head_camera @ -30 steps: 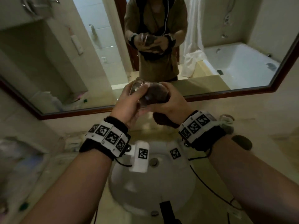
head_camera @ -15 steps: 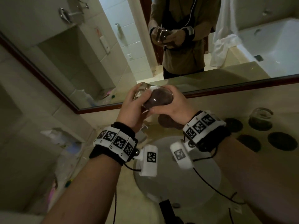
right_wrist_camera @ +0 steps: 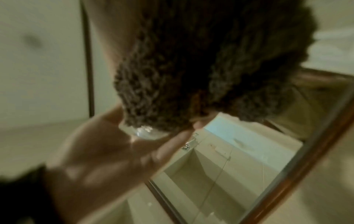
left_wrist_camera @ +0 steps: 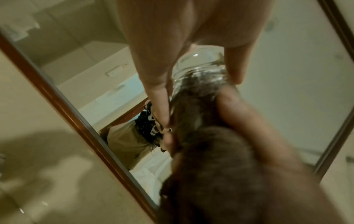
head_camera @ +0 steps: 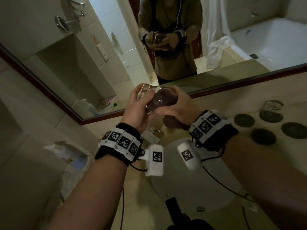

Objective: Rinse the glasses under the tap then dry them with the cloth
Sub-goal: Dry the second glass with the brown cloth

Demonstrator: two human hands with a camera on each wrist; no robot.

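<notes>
I hold a clear drinking glass [head_camera: 146, 92] up in front of the mirror, above the basin. My left hand [head_camera: 138, 103] grips its base end, fingers curled round the glass [left_wrist_camera: 199, 71]. A dark brown cloth [head_camera: 163, 99] is stuffed into the glass, and my right hand [head_camera: 176, 105] grips that cloth at the mouth; its tail [head_camera: 174, 122] hangs below the palm. The right wrist view shows the cloth [right_wrist_camera: 201, 68] bunched close, with the glass [right_wrist_camera: 145, 131] base and my left hand [right_wrist_camera: 114, 159] beyond. A second glass [head_camera: 271, 107] stands upside down on the counter at right.
A white round basin [head_camera: 191, 188] lies under my hands, with the tap [head_camera: 153, 131] at its back edge. Several dark round coasters [head_camera: 263, 136] lie on the counter at right. A wood-framed mirror [head_camera: 49, 95] fills the wall. Toiletries [head_camera: 73, 161] clutter the left counter.
My head view swung left and tilted, bringing the upturned glass and coasters into sight. Both hands keep the glass and cloth at much the same height; the cloth has shifted a little inside the glass.
</notes>
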